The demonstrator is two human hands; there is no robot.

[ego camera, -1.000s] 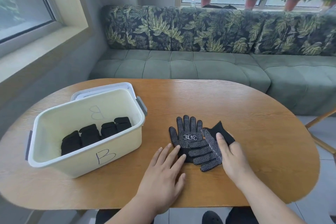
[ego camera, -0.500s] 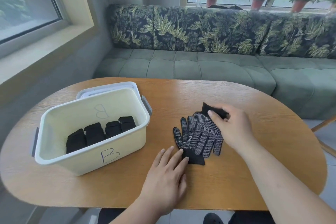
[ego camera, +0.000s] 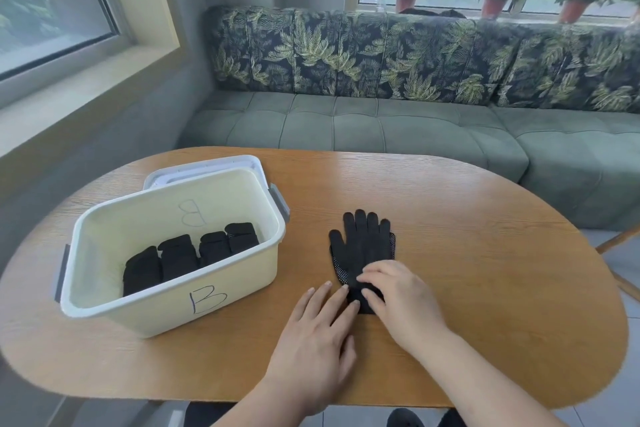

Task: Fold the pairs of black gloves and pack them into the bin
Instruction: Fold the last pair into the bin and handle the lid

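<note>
Gloves flat on table, fingers pointing away, cuffs nearest

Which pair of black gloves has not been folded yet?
The glove pair lying flat on the table; the four bundles in the bin are already folded.

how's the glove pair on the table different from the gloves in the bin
The table pair lies flat, unfolded, fingers spread; the bin gloves are folded into compact bundles. The table pair is one stack; the bin gloves form four bundles in a row. Both are black.
</note>
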